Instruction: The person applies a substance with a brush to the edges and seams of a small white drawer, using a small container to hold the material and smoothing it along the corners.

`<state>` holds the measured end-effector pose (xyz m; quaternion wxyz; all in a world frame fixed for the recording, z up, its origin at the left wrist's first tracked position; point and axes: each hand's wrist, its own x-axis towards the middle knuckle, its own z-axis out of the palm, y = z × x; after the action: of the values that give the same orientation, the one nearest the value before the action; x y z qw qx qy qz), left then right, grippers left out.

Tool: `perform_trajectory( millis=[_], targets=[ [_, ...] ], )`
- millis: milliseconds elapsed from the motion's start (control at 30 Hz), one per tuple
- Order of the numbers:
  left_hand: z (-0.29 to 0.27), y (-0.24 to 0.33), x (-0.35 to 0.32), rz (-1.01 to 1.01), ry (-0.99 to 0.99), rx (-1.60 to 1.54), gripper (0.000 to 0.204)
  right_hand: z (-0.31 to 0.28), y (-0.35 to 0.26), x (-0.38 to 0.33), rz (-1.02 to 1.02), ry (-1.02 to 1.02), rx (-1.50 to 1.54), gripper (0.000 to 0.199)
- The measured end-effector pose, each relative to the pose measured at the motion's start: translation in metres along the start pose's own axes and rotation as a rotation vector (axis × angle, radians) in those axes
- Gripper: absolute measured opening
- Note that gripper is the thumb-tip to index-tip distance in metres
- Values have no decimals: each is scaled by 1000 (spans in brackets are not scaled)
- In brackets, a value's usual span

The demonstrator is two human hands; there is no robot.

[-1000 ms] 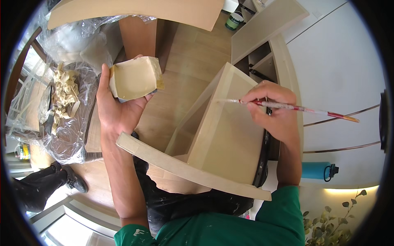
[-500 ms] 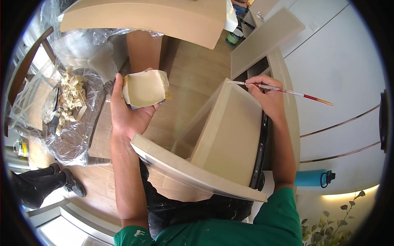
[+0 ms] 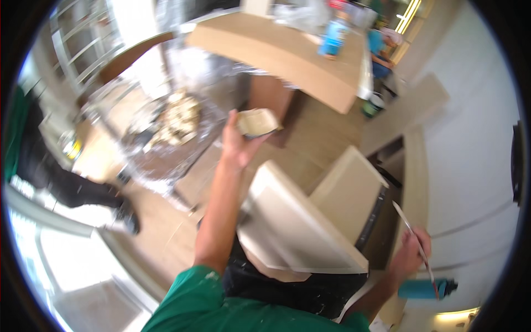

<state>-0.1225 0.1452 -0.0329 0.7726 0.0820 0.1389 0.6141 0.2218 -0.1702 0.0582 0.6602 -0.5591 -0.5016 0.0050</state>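
Note:
My left hand (image 3: 241,145) is closed round a small square tub (image 3: 258,123) with cream paint inside, held out beyond the drawer. In my right hand (image 3: 414,252) is a thin paintbrush (image 3: 404,218), its pale tip pointing up and away from me, off to the right of the drawer. The cream drawer (image 3: 349,182) stands pulled out of its cabinet, a black slide rail (image 3: 371,217) along its right side. Its broad front panel (image 3: 301,216) faces my lap. Neither the brush nor the tub touches the drawer. The picture is smeared by motion.
A blue bottle (image 3: 423,288) lies beside my right forearm. Beyond the tub stands a cardboard-topped table (image 3: 276,47) with a blue bottle on it. Plastic-wrapped furniture with crumpled tape (image 3: 180,119) is at left. One person stands at far left; another sits at the back.
My right hand has drawn the brush off the drawer's far corner, back toward me and rightward. The view has turned left, and more of the drawer's front panel shows.

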Motion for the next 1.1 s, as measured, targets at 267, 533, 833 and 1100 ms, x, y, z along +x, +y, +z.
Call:
perform_trajectory(
  millis=[267,533,833,1100],
  targets=[
    [-45,62,-18,258,104,-60,61,-98,-12,-54,99,230,-28,18],
    [-237,178,-38,530,298,30,53,-105,-18,-69,15,263,-254,23],
    [-322,219,-13,1091,631,493,32,-133,2,-88,137,256,-23,26],
    [-298,207,-49,1185,1051,1212,60,-97,-15,-78,97,185,164,52]
  ],
)
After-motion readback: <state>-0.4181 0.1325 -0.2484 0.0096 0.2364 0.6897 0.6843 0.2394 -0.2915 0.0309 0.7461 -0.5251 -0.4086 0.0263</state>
